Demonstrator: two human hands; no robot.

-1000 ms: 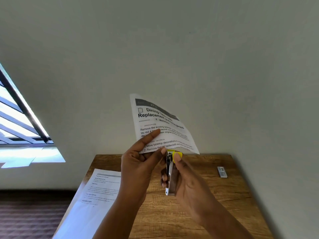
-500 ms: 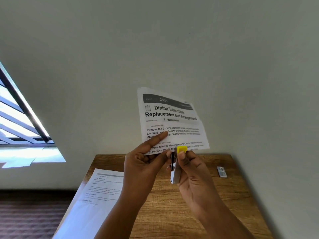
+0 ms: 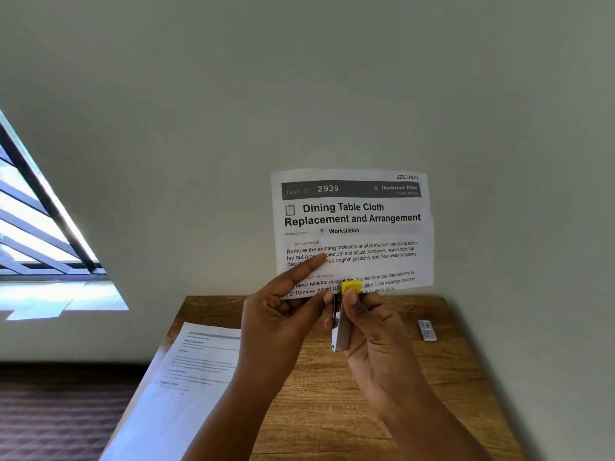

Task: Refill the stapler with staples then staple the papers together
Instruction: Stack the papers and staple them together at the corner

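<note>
Two hands: raised above the wooden table [image 3: 432,410], which serves as the landmark throughout; both are occupied.
Left hand [image 3: 279,324]: the printed sheet [image 3: 352,227] is pinched at its lower left corner, the index finger laid straight up the front of the page, the thumb stretched toward the stapler; the other fingers are curled behind the paper.
Right hand [image 3: 376,341]: the stapler [image 3: 340,331] is gripped upright, fingers wrapped round its metal body, the thumb pressed on its yellow tip [image 3: 350,287].
Stapler: held above the table's far edge, its yellow end brought against the bottom edge of the sheet; whether the paper sits between the jaws cannot be told.
Held paper: lifted upright above the table's far edge, headed "Dining Table Cloth Replacement and Arrangement"; whether one sheet or several are pinched cannot be told.
Second paper [image 3: 186,377]: lying flat at the table's left side, overhanging its left edge, not yet brought to the stapler.
Staple box [image 3: 427,330]: a small pack, probably the staples, left on the table toward its right far corner, well apart from the hands.
Progress: refilling is judged done, since the stapler appears closed and is being applied to paper; the stapling itself is judged in hand, no staple being visible in the sheet; joining the papers is judged still to be completed.
</note>
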